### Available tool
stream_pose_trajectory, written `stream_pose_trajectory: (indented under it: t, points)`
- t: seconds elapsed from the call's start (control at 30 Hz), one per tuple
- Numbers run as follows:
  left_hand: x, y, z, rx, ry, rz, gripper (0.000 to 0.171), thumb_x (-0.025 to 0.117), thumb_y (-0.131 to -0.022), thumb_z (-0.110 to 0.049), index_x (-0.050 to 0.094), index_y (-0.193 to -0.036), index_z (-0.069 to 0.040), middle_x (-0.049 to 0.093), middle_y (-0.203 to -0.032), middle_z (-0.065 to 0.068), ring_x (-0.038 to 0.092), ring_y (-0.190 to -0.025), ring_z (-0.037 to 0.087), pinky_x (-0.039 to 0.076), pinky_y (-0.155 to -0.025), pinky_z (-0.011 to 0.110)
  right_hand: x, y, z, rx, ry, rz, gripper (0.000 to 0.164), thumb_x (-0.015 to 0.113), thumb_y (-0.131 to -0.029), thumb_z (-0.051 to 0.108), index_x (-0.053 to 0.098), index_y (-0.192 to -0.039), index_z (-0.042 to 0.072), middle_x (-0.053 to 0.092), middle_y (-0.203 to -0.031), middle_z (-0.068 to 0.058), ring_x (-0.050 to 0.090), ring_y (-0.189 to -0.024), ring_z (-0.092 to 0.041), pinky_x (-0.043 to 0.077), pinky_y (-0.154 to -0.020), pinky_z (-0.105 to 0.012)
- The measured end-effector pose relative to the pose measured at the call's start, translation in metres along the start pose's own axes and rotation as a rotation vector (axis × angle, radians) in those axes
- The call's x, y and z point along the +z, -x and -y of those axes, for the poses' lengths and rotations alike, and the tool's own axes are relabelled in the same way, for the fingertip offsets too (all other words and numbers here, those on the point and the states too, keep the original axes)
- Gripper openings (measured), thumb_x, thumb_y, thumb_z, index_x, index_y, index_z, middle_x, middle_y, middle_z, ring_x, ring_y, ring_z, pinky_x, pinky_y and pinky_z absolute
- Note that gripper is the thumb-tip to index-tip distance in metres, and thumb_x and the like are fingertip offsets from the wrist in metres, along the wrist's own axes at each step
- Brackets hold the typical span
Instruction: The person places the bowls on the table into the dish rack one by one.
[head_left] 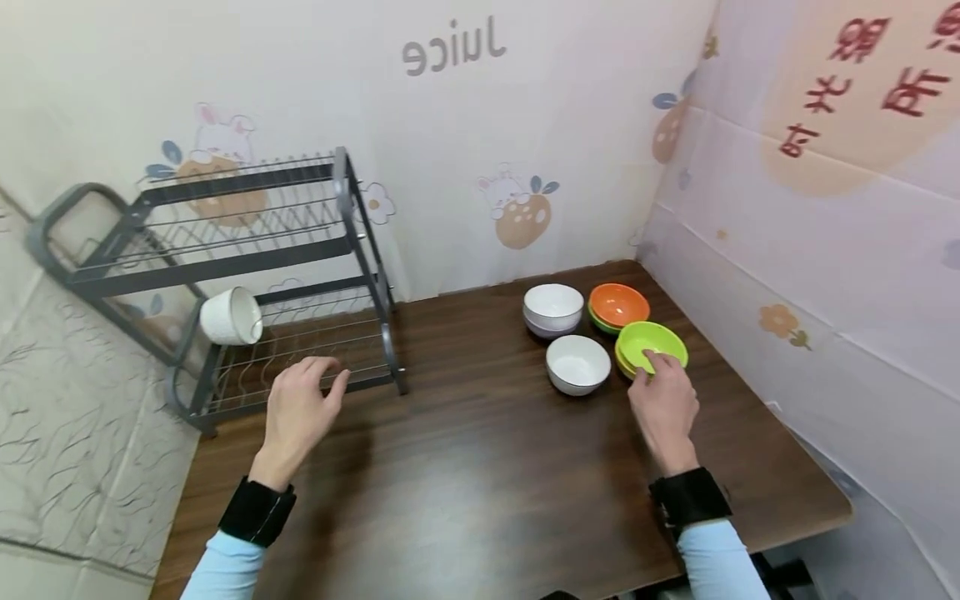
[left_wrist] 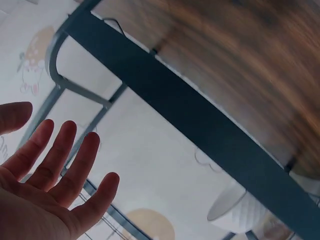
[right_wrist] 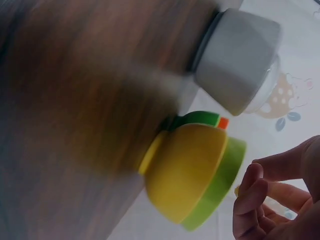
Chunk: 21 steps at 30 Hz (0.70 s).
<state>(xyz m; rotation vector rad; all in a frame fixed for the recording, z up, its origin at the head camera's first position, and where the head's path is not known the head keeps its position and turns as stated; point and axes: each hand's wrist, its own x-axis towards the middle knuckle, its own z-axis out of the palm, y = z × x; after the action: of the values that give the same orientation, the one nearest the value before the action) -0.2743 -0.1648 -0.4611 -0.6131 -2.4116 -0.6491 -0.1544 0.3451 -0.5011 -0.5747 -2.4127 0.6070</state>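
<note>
My right hand (head_left: 666,402) hovers at the near edge of a lime-green bowl (head_left: 654,338), which is stacked in a yellow bowl (right_wrist: 181,170). In the right wrist view its loosely curled fingers (right_wrist: 250,200) appear just apart from the rim. Behind that stack sits an orange bowl (head_left: 618,303) on a green one (right_wrist: 200,118). One white bowl (head_left: 577,363) stands to the left, with two pale stacked bowls (head_left: 553,305) behind it. My left hand (head_left: 302,410), relaxed and empty, is before the dark dish rack (head_left: 225,270). A white bowl (head_left: 232,317) leans tilted on the rack's lower tier.
The two-tier rack stands at the left of the brown wooden table (head_left: 450,467). A patterned wall (head_left: 442,167) runs behind, and another wall (head_left: 810,275) borders the table's right side.
</note>
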Motion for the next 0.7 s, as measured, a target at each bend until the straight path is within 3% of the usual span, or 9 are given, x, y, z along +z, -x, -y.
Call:
stream_pose_trajectory:
  t: [0.2, 0.4, 0.7]
  points:
    - [0.008, 0.003, -0.011, 0.019, 0.055, 0.007, 0.014, 0.078, -0.094, -0.012, 0.075, -0.102, -0.001, 0.074, -0.101, 0.019, 0.069, -0.092, 0.042, 0.05, -0.09, 0.063, 0.0, 0.0, -0.008, 0.028, 0.037, 0.013, 0.029, 0.06, -0.101, 0.005, 0.073, -0.126, -0.001, 0.068, -0.122, -0.026, 0.067, -0.098, -0.053, 0.054, -0.066, -0.067]
    - [0.006, 0.013, -0.009, 0.005, 0.06, 0.02, 0.015, 0.079, -0.095, -0.014, 0.075, -0.102, -0.001, 0.074, -0.1, 0.017, 0.069, -0.092, 0.04, 0.051, -0.091, 0.061, 0.011, 0.004, -0.006, 0.01, 0.03, 0.028, 0.029, 0.06, -0.098, 0.0, 0.075, -0.123, 0.0, 0.068, -0.118, -0.026, 0.067, -0.094, -0.054, 0.052, -0.063, -0.068]
    - [0.01, 0.006, -0.014, -0.025, 0.064, 0.04, 0.017, 0.079, -0.096, -0.017, 0.076, -0.103, -0.002, 0.074, -0.104, 0.015, 0.07, -0.098, 0.037, 0.052, -0.093, 0.058, 0.009, -0.003, -0.009, -0.007, 0.008, -0.012, 0.032, 0.059, -0.094, -0.004, 0.078, -0.118, 0.0, 0.069, -0.116, -0.025, 0.065, -0.094, -0.057, 0.051, -0.062, -0.068]
